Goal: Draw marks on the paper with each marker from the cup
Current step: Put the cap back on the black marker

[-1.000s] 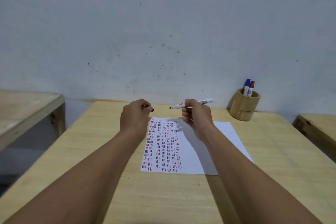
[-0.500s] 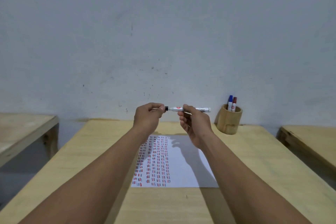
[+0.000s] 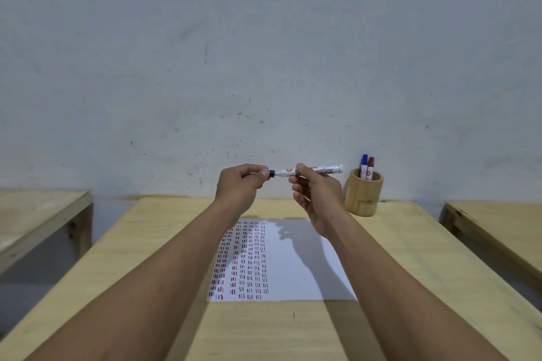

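We see two bare arms reach out over a wood table. The right hand is closed on a white marker, with the thumb and fingers around its middle. The marker lies flat in the air, well above the table. Its black end points to the left. The left hand is curled shut right at that black end, and its fingertips touch it. We think a cap is in that hand, but the fingers hide it, so we cannot tell for sure.

Under the hands lies a white paper, flat on the table. Its left part is full of short red, blue and black marks in rows. Its right part is bare, with the shadow of a hand and arm on it.

A wood cup stands at the back of the table on the right, near the wall. It is just beside the right hand but does not touch it. Two markers stand up in it, a blue marker and a red marker, side by side.

Other wood tables show at the far left and far right.
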